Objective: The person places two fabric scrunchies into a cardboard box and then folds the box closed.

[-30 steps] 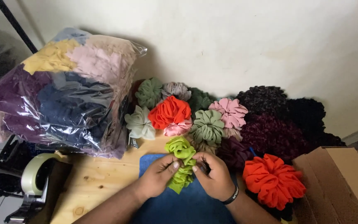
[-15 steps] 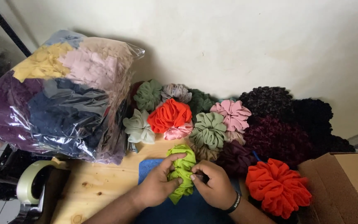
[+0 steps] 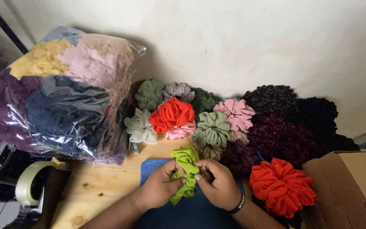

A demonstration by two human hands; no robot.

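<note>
Lime scrunchie (image 3: 184,174) — long axis near-vertical.

Over the last second your left hand (image 3: 159,186) and right hand (image 3: 217,184) have closed in on the lime-green scrunchie (image 3: 184,171), which a second ago showed a rounded ruffled top above your fingers and now hangs more stretched out, a long strip trailing down past your left thumb onto the blue cloth (image 3: 193,210). Your fingertips have come closer together at its middle, pinching the fabric between both hands. The whole view has also shifted slightly, so the orange scrunchie (image 3: 281,188) by the cardboard box (image 3: 350,186) sits a little lower in the head view.
</note>
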